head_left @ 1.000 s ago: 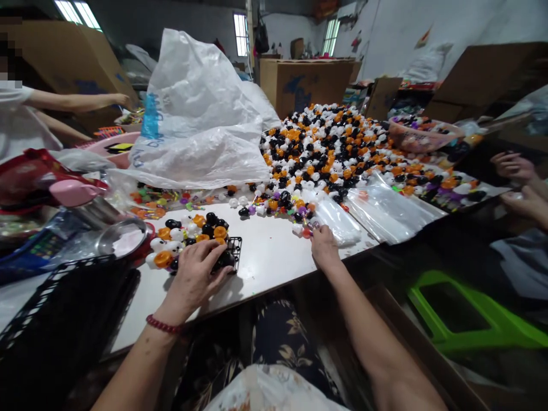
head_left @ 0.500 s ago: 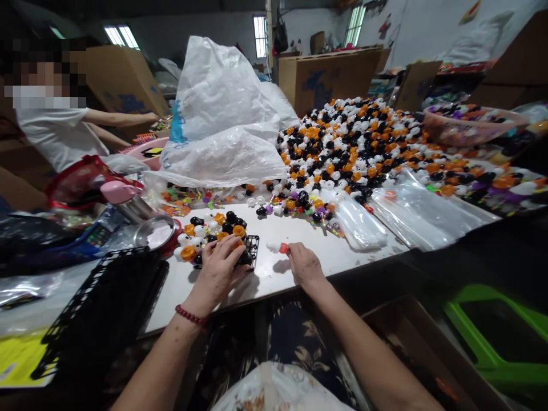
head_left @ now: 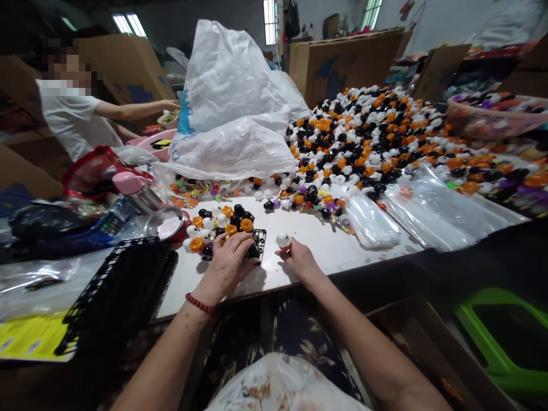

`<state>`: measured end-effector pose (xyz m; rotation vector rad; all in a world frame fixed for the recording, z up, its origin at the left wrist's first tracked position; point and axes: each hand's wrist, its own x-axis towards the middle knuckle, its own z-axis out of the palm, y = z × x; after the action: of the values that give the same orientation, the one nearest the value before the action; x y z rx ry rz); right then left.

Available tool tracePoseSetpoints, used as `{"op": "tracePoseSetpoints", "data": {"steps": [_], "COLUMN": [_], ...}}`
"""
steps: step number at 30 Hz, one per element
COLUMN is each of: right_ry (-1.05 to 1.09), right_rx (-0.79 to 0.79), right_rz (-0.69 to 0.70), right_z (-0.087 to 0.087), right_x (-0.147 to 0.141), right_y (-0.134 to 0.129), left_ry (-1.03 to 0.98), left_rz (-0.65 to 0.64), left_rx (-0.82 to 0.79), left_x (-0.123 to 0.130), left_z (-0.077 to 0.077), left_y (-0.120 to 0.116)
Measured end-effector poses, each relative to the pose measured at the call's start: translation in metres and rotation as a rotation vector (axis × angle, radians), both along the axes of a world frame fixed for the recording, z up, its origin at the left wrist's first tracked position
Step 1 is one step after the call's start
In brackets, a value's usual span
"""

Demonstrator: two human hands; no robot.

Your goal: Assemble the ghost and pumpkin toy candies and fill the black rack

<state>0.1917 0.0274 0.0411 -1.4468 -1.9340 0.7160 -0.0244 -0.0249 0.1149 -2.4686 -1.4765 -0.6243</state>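
Observation:
My left hand [head_left: 231, 260] lies curled over the right end of a black plastic rack [head_left: 260, 242], fingers on a black figure and thumb at the near side. Small white, black and orange Halloween figures [head_left: 231, 229] crowd the rack, standing close together. Just right of it, my right hand [head_left: 299, 260] pinches a small toy figure with a round white head [head_left: 283, 240] and a red base. The figure is upright, a little above the white table [head_left: 274, 217], apart from the rack. My right fingers hide its lower part.
A large heap of black, white and orange figures [head_left: 359, 137] covers the table's back right. Clear plastic bags [head_left: 372, 220] lie before it. Stacked black racks [head_left: 124, 285] and a steel cup [head_left: 166, 225] are at left. A person [head_left: 77, 123] works beyond the white sack [head_left: 235, 85].
The figure in my right hand has turned from lying sideways to upright, head up. My left hand stays on the rack. The whole view has shifted slightly.

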Motion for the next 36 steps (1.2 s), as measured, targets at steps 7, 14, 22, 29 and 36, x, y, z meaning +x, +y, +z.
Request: {"op": "tracePoseSetpoints", "data": {"steps": [7,14,22,29,36], "right_ry": [0.450,0.258,0.144,0.152,-0.173], "right_rx": [-0.234,-0.107,0.020,0.007,0.260], "right_rz": [0.166,0.226,0.337,0.285,-0.433], "right_z": [-0.008,-0.004,-0.008,-0.010,0.017], "right_x": [-0.048,-0.053,-0.053,-0.038,0.082], "right_y": [0.028,0.028,0.026,0.034,0.088], "left_ry": [0.015,0.011,0.010,0.073,0.052], "left_rz": [-0.003,-0.002,0.018,0.010,0.018], "left_rx": [-0.041,-0.068,-0.014,0.011,0.014], "left_x": [0.001,0.001,0.011,0.017,0.014], "left_z": [0.004,0.005,0.016,0.005,-0.003], "left_y": [-0.001,-0.003,-0.001,0.016,0.021]}}
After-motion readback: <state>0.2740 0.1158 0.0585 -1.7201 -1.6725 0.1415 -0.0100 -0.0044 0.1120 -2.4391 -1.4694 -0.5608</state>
